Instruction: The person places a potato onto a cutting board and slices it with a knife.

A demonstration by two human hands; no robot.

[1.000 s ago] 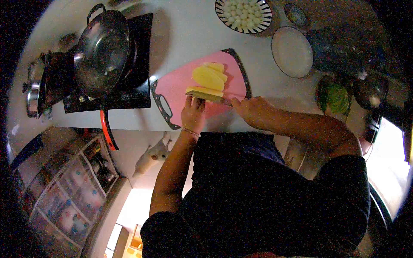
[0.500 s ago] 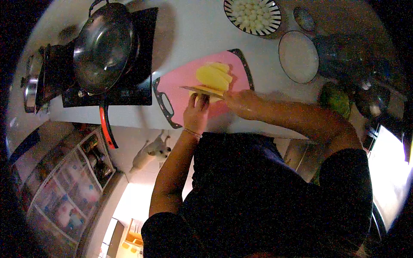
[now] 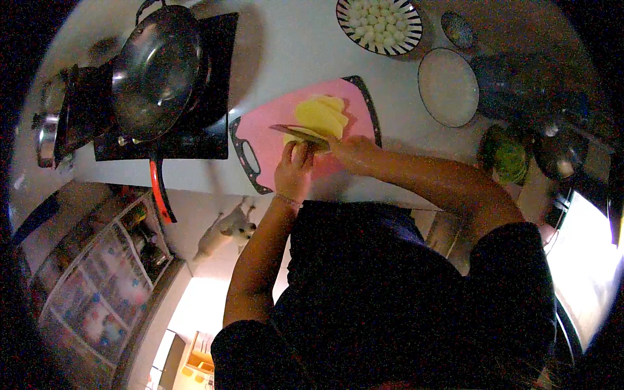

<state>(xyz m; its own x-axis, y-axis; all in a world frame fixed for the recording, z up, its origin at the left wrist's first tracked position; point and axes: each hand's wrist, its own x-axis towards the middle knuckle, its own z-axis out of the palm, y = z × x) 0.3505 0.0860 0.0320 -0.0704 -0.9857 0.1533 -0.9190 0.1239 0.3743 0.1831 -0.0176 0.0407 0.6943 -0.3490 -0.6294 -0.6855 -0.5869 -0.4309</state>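
Observation:
On a pink cutting board (image 3: 266,133) with dark speckled ends lie yellow potato slices (image 3: 320,114), fanned over one another. My right hand (image 3: 354,155) is closed round the handle of a kitchen knife (image 3: 298,132), whose blade points left across the board. Just below the blade, the bent fingers of my left hand (image 3: 294,172) press on the remaining piece of potato, which the blade and fingers partly hide. Whether the edge is inside the potato, I cannot tell.
A frying pan (image 3: 159,75) with a red-and-black handle sits on a black cooktop (image 3: 218,123) at left. Farther back stand a striped plate of small white balls (image 3: 380,23) and a white plate (image 3: 448,88). On the floor below the counter is a pale animal (image 3: 224,233).
The knife blade has tilted, showing more of its flat face, and its tip is a little higher. My right arm has drawn slightly left. My left hand stays on the potato.

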